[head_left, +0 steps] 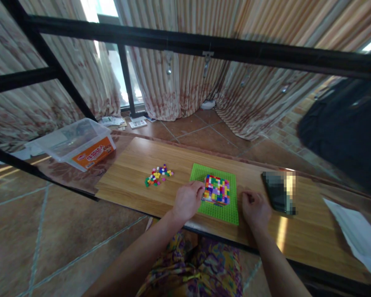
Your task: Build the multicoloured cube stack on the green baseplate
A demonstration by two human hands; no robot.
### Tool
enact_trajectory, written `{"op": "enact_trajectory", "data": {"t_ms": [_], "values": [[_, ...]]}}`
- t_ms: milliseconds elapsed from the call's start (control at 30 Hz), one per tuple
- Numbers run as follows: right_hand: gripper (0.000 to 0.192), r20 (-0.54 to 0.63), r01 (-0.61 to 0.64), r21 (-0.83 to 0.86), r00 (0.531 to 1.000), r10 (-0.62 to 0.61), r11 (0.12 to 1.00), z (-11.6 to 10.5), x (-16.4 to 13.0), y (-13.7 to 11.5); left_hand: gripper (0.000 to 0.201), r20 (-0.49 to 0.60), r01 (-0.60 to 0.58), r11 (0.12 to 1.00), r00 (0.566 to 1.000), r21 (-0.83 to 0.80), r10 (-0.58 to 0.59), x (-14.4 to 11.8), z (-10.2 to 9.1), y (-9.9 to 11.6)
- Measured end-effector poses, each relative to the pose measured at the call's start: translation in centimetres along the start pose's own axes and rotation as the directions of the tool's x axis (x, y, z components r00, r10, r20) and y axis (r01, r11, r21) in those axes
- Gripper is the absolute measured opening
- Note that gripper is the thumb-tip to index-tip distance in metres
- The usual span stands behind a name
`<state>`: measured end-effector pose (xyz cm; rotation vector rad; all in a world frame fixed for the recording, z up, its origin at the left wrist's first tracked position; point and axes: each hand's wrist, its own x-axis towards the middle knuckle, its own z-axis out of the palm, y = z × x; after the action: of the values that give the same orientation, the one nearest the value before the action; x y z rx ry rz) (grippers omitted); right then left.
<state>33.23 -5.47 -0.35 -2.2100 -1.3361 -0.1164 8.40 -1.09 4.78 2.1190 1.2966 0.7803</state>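
Basically left hand fingertips touching the block stack's left edge on the green baseplate, right hand curled loosely, empty, further off to the right.

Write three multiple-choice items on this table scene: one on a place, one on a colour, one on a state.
1. Where does the loose pile of small bricks lie?
A. left of the baseplate
B. on the baseplate
C. in the plastic box

2. What colour is the baseplate?
A. blue
B. green
C. red

3. How is the right hand?
A. holding the phone
B. raised in the air
C. curled, resting on the table

Answers: 1 A, the pile sits on bare wood to the left. 2 B, the plate is bright green. 3 C, it rests beside the plate, grasping nothing visible.
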Motion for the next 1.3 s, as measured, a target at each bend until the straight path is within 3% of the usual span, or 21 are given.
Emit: {"op": "enact_trajectory", "data": {"t_ms": [500, 833, 967, 1167, 1300], "values": [[0.036, 0.007, -0.011, 0.011, 1.0, 0.01, 1.0, 0.0, 0.0, 0.0, 0.014, -0.027, 0.031, 0.981, 0.999, -0.192, -0.037, 0.5, 0.6, 0.3], [0.037, 0.011, -0.012, 0.007, 1.0, 0.012, 1.0, -0.1, 0.0, -0.1, 0.016, -0.019, 0.028, 0.983, 0.999, -0.179, -0.032, 0.8, 0.2, 0.8], [0.036, 0.008, -0.006, 0.014, 1.0, 0.006, 1.0, -0.1, 0.0, -0.1, 0.015, -0.007, 0.095, 0.96, 0.995, -0.264, -0.101, 1.1, 0.8, 0.3], [0.037, 0.016, -0.018, 0.028, 1.0, 0.017, 0.999, -0.2, -0.1, -0.2, 0.01, 0.032, 0.24, 0.849, 0.966, -0.47, -0.256, 2.0, 1.3, 0.0], [0.037, 0.014, -0.022, 0.026, 1.0, 0.022, 0.999, -0.2, -0.2, -0.3, 0.01, 0.041, 0.264, 0.843, 0.96, -0.468, -0.278, 2.3, 1.3, 0.1]]}}
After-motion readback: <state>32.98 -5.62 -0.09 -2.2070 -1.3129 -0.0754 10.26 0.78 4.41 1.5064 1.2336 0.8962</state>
